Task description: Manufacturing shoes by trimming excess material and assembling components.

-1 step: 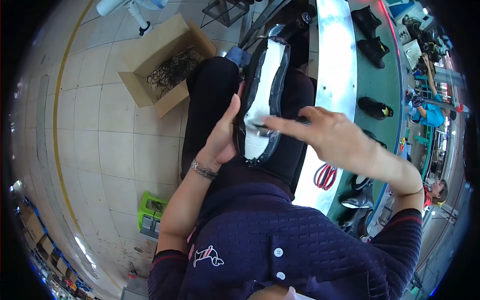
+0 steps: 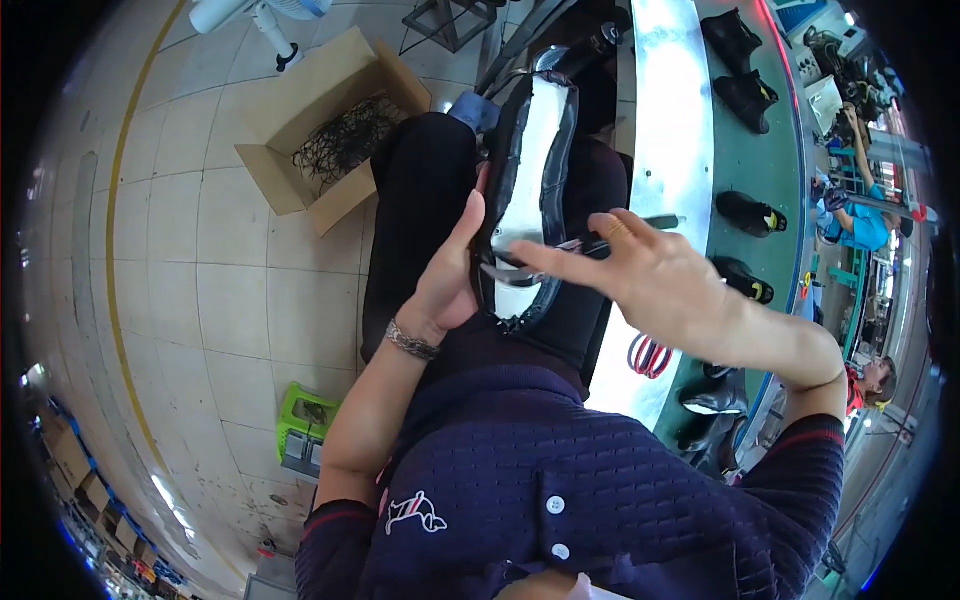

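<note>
Right hand (image 2: 665,285) shifted left; shiny bench (image 2: 675,120) alongside, tiled floor (image 2: 230,230) beyond.

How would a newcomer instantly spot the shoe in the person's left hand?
Find the long shiny bench, then the dark trousers to its left. Over them, the left hand holds a black shoe. Unlike the shoes on the green surface at right, it turns its long white underside to the camera.

Your shoe (image 2: 543,130) has a white bottom and black sides. Your shirt (image 2: 650,490) is dark blue with rows of tiny dashes, white buttons (image 2: 557,505) and red sleeve stripes (image 2: 822,430). At 11 o'clock the box (image 2: 305,85) is brown; at 1, the desk (image 2: 675,60) is silver; at 2, the belt (image 2: 740,165) is green.
</note>
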### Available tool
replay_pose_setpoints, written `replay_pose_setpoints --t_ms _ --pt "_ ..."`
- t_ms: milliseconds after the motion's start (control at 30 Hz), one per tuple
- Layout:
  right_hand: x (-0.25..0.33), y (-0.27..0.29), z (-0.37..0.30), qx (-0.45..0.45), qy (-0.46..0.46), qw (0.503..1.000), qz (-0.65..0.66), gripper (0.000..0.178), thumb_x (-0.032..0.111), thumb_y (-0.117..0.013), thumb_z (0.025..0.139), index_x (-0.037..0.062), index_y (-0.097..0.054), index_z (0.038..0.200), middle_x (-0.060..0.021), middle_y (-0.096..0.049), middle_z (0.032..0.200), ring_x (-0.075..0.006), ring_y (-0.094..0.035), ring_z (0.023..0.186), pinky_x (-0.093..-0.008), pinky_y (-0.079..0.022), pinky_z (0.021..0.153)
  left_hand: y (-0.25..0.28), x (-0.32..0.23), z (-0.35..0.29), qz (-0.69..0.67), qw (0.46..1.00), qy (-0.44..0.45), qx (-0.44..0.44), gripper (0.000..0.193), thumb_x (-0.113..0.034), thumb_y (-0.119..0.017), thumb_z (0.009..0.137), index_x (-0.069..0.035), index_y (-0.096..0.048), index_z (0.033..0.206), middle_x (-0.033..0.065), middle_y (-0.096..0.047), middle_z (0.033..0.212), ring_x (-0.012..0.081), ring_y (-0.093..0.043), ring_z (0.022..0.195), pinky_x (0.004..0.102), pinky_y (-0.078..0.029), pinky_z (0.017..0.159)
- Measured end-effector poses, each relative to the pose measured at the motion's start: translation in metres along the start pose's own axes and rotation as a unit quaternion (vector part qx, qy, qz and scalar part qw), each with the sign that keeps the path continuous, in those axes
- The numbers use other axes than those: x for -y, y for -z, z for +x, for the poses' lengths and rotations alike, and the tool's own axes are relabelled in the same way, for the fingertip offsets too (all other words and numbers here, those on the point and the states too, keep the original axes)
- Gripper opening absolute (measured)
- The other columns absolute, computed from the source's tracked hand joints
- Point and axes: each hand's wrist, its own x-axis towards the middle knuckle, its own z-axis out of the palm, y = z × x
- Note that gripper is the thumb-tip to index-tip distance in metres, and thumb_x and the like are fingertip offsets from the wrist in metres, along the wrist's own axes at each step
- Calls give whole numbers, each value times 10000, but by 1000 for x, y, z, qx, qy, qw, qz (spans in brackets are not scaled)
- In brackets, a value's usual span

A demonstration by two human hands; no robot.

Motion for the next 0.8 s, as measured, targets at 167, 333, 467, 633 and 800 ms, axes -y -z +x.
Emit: replay_pose_setpoints --t_ms 167,333,467,633,800 --pt "-5 -16 1 8 -41 999 17 793 48 -623 803 437 -361 1442 -30 -482 623 -186 -535 484 -312 -493 470 0 0 1 -15 1000 -14 5 658 -465 -394 1013 -246 -80 1549 81 -315 1524 221 -410 1342 378 -376 1089" --pt "-15 -31 -4 -47 -15 998 26 711 123 -672 803 421 -441 1406 -26 -470 595 -180 -521 471 -309 -445 439 -9 6 1 78 995 -62 -23 775 -349 -543 967 -196 -59 1553 106 -296 1519 211 -397 1341 356 -353 1093" --pt "-17 5 -3 41 -39 994 95 654 159 -679 830 354 -457 1413 -58 -575 679 -191 -563 493 -325 -443 449 -10 11 5 117 988 -79 -63 785 -246 -577 941 -176 -89 1552 107 -377 1453 179 -439 1278 336 -368 1068" --pt "4 38 22 -203 2 957 209 607 174 -678 853 264 -464 1414 -114 -694 848 -267 -639 555 -353 -511 521 3 7 -1 132 988 -22 -70 875 -148 -643 892 -221 -75 1554 98 -429 1405 150 -480 1222 334 -365 1060" --pt "-24 -4 35 -14 -16 999 42 697 279 -569 944 294 -195 1531 -60 -568 567 -184 -547 390 -299 -390 341 7 -2 0 143 989 -18 -12 997 -61 -681 843 -267 -8 1549 126 -430 1386 175 -532 1174 339 -440 997"
